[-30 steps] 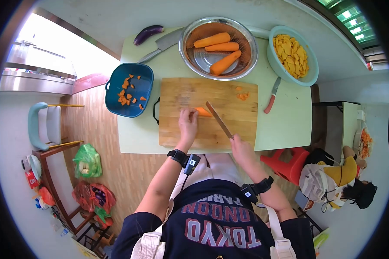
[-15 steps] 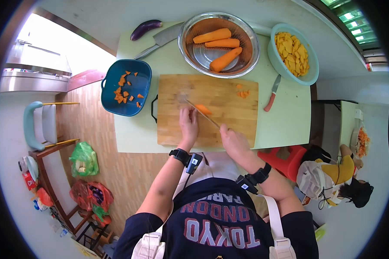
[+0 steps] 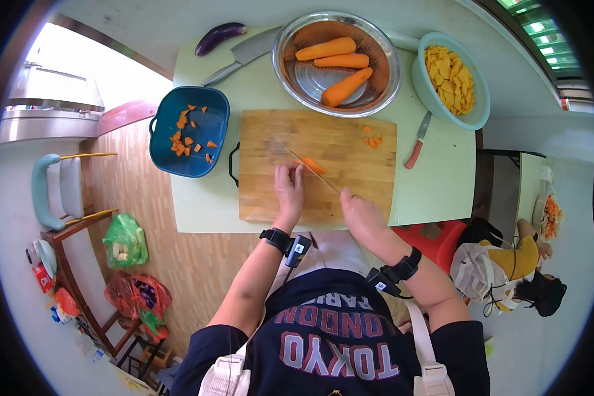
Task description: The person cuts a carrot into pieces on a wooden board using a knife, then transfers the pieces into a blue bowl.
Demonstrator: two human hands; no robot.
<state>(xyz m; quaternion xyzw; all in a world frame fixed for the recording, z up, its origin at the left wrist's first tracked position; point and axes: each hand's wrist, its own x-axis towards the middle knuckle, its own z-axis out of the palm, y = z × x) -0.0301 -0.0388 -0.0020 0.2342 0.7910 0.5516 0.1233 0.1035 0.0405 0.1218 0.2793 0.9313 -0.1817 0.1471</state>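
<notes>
Grip of right hand [image 3: 360,212] clenched around knife [image 3: 325,179] handle; blade lies across carrot piece [image 3: 312,164]. Grip of left hand [image 3: 289,187] pins that piece to cutting board [image 3: 350,152], touching blade's left side. Steel bowl [image 3: 307,82] beyond both grips.

Centre of the cutting board [image 3: 356,188] is blocked: left hand [image 3: 289,188] pins the carrot piece [image 3: 313,165], right hand [image 3: 360,211] grips the knife [image 3: 317,173], blade slanting between them. Free lane: bare board right of the blade, up to the carrot bits [image 3: 373,140] near the far right corner. Board's left third is also bare. Far edge is walled by the steel bowl [image 3: 281,59]. Blue tray [image 3: 160,145] sits just beside the left edge. Right strip of the bench [image 3: 439,195] is open except for the red-handled knife [image 3: 417,142] below the green bowl [image 3: 418,86]. Cleaver [image 3: 241,58] and eggplant [image 3: 219,36] lie far left, well apart from the hands.
</notes>
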